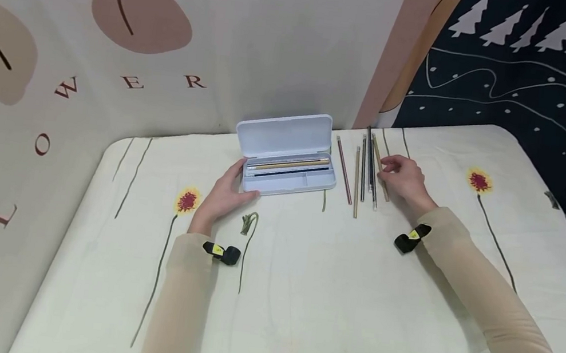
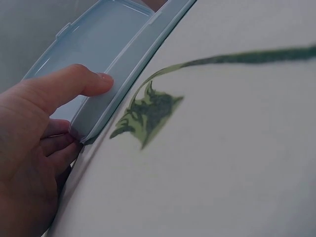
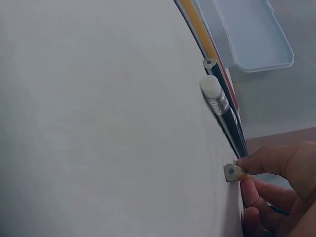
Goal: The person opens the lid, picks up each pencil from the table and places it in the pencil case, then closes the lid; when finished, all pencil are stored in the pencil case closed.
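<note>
A pale blue pencil case (image 1: 284,135) stands with its lid up at the back of the table. My left hand (image 1: 221,197) holds its front left corner, thumb (image 2: 101,84) against the front wall and fingers around the end. Several pencils lie in the case, including a yellow one (image 1: 292,164). To its right is a loose row of pencils, with a red pencil (image 1: 344,168) nearest the case. My right hand (image 1: 404,180) pinches the yellow pencil (image 3: 231,172) at the row's right end between thumb and finger, close over the cloth. Beside it lies a dark pencil with a white eraser (image 3: 212,89).
A white cloth (image 1: 313,283) printed with flowers covers the table. Behind the case rises a pale printed curtain (image 1: 276,43); at the right hangs a dark one (image 1: 511,120) with white trees. Each wrist wears a black strap with a small camera.
</note>
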The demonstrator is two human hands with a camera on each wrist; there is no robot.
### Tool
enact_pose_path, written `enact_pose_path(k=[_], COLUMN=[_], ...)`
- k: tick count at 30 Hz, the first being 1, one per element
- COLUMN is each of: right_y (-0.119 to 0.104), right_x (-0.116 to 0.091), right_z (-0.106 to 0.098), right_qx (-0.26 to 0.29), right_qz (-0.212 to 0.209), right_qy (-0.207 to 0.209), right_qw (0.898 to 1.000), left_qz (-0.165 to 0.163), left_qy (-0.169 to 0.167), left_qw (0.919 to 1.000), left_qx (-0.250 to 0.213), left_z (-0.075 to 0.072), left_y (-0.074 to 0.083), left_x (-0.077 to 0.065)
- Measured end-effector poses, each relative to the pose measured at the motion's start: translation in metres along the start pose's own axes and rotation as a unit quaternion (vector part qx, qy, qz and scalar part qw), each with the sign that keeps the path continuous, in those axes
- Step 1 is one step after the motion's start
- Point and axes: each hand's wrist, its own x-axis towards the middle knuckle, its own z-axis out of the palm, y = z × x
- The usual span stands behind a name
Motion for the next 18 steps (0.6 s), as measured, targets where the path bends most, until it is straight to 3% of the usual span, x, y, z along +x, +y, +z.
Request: enact_pose_path(k=[9, 18], right_y=[0.003, 0.010], right_x=[-0.001, -0.012], right_z=[-0.008, -0.028], right_qx=[0.047, 0.096], right_qz=[0.031, -0.009], right_qy=[-0.009, -0.037], right_qw=[0.998, 0.995], left_qz=[0.003, 0.008], left_qy=[-0.001, 0.000], left_qw=[1.0000, 1.0000], left_qx=[-0.005, -0.001], left_z=[0.001, 0.000], left_y=[-0.001, -0.001], left_x=[-0.002, -0.002])
